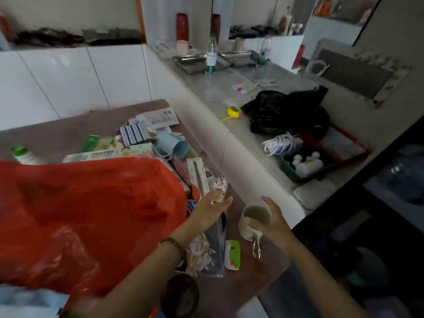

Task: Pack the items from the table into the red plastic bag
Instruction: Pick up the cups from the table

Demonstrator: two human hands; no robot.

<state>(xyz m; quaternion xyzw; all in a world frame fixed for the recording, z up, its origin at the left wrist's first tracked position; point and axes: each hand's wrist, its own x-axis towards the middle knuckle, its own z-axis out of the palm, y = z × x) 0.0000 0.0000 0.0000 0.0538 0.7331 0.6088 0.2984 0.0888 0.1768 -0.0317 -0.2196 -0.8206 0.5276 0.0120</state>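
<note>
Presently I judge the step in hand to be the transfer of one item, a pale cup (254,222), from the table (257,271) toward the red plastic bag (91,214). My right hand (271,222) is clamped on the cup, fingers wrapped round its far side and thumb at the near rim, and holds it tilted with the mouth facing up and toward me; a metal ring or clip (256,249) hangs just below it, though I cannot tell whether it is attached to the cup. My left hand (214,208) is spread, fingers apart and palm partly upward, gripping nothing that I can make out; it hovers at the right edge of the bag, over a bundle of cotton swabs (219,187) and a flat dark packet (216,246). The bag lies slumped across the left of the table, well to the left of the cup, with my left forearm between the two; its opening is not visible to me, and I cannot say which way it faces. The next move, in my judgement, calls for the left hand to find and lift the bag's rim so the mouth stands open, then for the right hand to carry the cup across and lower it in. Much remains unpacked: a blue cup (172,146), boxes (107,153), a green-capped bottle (23,154) and a small green-and-white packet (232,254) all lie outside the bag.
</note>
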